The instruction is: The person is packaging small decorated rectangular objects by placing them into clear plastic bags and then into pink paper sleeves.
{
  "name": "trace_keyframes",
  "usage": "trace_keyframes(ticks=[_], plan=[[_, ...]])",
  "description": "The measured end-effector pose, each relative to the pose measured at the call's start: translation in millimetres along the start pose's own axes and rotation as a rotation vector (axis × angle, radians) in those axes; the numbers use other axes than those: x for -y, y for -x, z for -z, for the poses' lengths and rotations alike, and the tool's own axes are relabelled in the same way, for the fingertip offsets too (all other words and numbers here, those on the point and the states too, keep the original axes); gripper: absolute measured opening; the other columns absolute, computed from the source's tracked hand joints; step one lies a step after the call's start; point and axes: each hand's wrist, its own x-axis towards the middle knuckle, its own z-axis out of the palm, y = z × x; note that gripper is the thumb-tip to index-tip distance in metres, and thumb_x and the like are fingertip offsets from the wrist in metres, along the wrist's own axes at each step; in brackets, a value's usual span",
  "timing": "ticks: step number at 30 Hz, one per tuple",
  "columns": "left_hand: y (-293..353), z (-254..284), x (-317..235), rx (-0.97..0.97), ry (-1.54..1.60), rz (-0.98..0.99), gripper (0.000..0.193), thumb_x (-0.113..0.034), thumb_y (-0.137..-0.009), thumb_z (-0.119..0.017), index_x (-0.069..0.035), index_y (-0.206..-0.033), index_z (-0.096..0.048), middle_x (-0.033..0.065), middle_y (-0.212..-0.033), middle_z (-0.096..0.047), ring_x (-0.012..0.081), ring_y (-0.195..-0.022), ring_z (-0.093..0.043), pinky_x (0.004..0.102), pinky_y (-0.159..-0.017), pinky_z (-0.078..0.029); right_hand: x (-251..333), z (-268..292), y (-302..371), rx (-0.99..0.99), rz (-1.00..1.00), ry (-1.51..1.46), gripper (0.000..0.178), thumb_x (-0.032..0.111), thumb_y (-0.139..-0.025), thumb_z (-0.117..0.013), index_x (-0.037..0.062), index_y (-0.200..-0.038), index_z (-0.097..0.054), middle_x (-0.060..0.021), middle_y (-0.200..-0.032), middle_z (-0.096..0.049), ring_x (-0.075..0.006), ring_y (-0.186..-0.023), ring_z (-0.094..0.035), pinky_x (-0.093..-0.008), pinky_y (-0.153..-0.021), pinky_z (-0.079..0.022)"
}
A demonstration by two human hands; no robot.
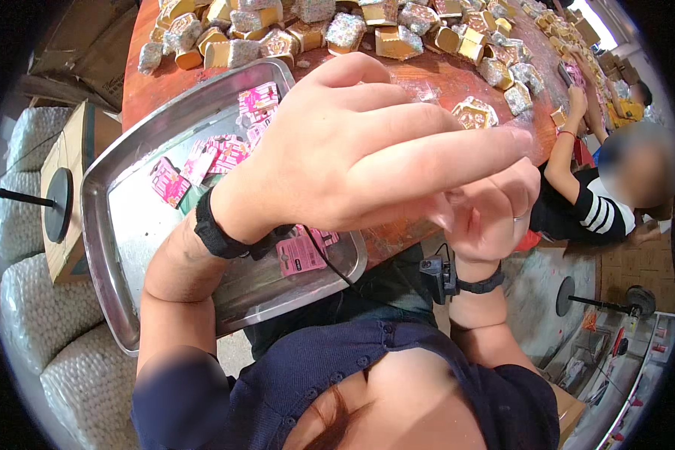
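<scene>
Raised in the middle of the view, my left hand is closed, its fingers bent over toward the right. My right hand is curled up just below the left fingertips, and the two hands meet there. Whatever sits between the fingers is hidden. Beneath my left forearm lies a metal tray with several pink printed cards in it. Another pink card rests near its right end, by my left wrist. Beyond my fingers a brown-and-white house-shaped ornament lies on the red table.
Many small gingerbread-style houses with glittery white roofs are heaped along the table's far side. At the right, a co-worker leans at the table, arms reaching over it. Bags of white balls and a cardboard box stand at the left.
</scene>
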Motion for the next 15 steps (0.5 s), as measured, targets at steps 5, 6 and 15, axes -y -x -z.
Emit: trace_keyframes(ticks=[5,6,15], plan=[[-3,-10,2,-0.254,0.443,0.347,0.071,-0.051,-0.082,-0.073,-0.001,-0.130,-0.058,0.0140,-0.125,-0.060,0.0252,-0.102,-0.062,0.0370,-0.089,-0.045,-4,0,1,-0.023,-0.027,0.069,0.032,0.007,-0.072,-0.082,0.0126,-0.101,-0.070,-0.0007,-0.093,-0.063,-0.0228,-0.081,-0.057,-0.0346,-0.074,-0.047],[-3,-12,7,-0.225,0.423,0.301,0.053,-0.035,-0.088,-0.072,0.000,-0.126,-0.059,0.0123,-0.124,-0.060,0.0222,-0.111,-0.058,0.0345,-0.090,-0.047,-6,-3,-3,-0.089,-0.033,0.064,0.031,0.009,-0.072,-0.082,0.0124,-0.100,-0.070,-0.0004,-0.092,-0.063,-0.0224,-0.081,-0.057,-0.0344,-0.074,-0.047],[-1,-34,-8,-0.318,1.527,0.822,0.017,-0.010,-0.092,-0.068,-0.001,-0.106,-0.064,0.0041,-0.101,-0.067,0.0106,-0.093,-0.063,0.0257,-0.083,-0.051,-12,-7,-7,-0.031,0.031,0.000,0.031,0.018,-0.074,-0.083,0.0100,-0.102,-0.071,-0.0016,-0.095,-0.065,-0.0221,-0.087,-0.059,-0.0349,-0.078,-0.047]])
